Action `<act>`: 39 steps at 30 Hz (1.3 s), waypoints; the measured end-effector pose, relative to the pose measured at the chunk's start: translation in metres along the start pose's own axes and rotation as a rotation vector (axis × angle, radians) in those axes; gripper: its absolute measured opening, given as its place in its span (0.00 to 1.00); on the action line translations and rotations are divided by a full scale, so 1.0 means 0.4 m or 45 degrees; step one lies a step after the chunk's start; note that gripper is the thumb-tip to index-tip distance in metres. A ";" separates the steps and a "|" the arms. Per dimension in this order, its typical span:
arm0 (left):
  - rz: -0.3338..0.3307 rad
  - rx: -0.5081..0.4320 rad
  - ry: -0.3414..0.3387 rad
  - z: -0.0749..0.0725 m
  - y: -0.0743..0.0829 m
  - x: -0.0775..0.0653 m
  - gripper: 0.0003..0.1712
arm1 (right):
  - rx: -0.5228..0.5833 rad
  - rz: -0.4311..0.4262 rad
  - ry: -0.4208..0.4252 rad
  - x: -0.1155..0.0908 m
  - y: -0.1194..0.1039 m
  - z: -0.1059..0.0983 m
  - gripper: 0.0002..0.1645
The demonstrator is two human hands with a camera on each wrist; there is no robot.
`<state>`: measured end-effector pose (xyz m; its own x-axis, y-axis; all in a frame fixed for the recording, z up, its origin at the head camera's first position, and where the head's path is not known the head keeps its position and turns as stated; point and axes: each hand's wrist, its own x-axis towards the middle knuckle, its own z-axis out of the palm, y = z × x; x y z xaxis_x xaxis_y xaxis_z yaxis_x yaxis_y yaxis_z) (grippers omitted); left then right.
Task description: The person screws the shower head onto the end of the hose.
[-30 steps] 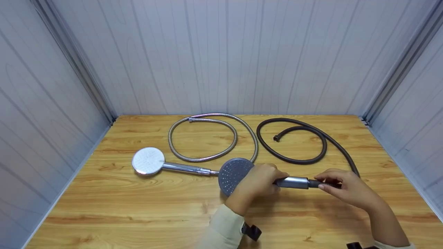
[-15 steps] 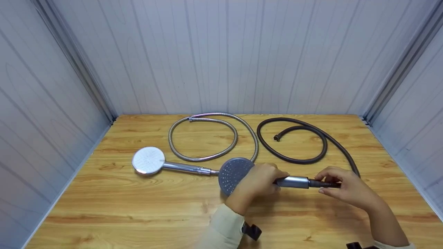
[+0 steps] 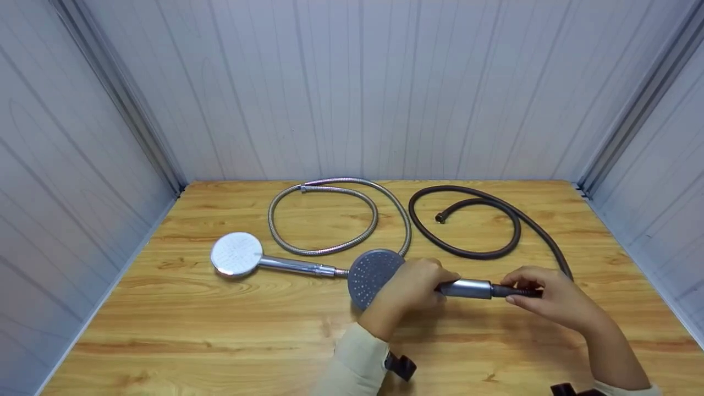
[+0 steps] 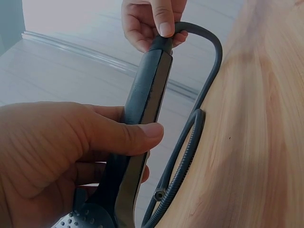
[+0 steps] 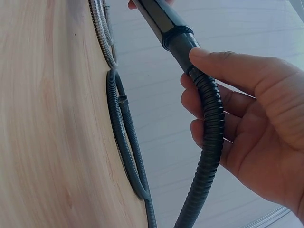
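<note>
My left hand (image 3: 415,286) grips the handle of a dark grey shower head (image 3: 375,275), whose round nozzle face points up beside the wrist. In the left wrist view the thumb lies across the handle (image 4: 142,95) and the fingers wrap behind it. At the handle's far end, my right hand (image 3: 550,297) pinches the dark connector (image 5: 183,50) of a black shower hose (image 5: 209,133) between thumb and fingers. Connector and handle end meet in line. From there the hose bends away past the right palm and loops on the table.
A chrome shower head (image 3: 236,254) lies left on the wooden table (image 3: 220,341), joined to a coiled metal hose (image 3: 407,225). The black hose's free end nut (image 3: 440,218) rests inside its loop. Pale panel walls (image 3: 357,93) enclose the back and sides.
My right thumb and fingers loosened slightly apart at the connector half a second ago and have closed in on it again. The left hand and shower head stay put.
</note>
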<state>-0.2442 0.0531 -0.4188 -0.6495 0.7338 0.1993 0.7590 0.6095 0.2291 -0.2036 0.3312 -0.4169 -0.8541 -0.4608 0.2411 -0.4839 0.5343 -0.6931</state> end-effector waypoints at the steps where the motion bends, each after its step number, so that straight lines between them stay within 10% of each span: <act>1: -0.003 -0.003 -0.003 0.000 0.000 0.001 0.17 | 0.004 0.009 -0.004 0.000 -0.001 -0.001 0.12; 39: -0.003 0.000 -0.018 -0.004 -0.001 0.001 0.19 | -0.013 -0.041 0.013 0.001 0.011 0.000 0.14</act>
<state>-0.2448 0.0529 -0.4172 -0.6506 0.7365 0.1852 0.7574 0.6114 0.2292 -0.2062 0.3332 -0.4200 -0.8399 -0.4707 0.2704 -0.5132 0.5264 -0.6778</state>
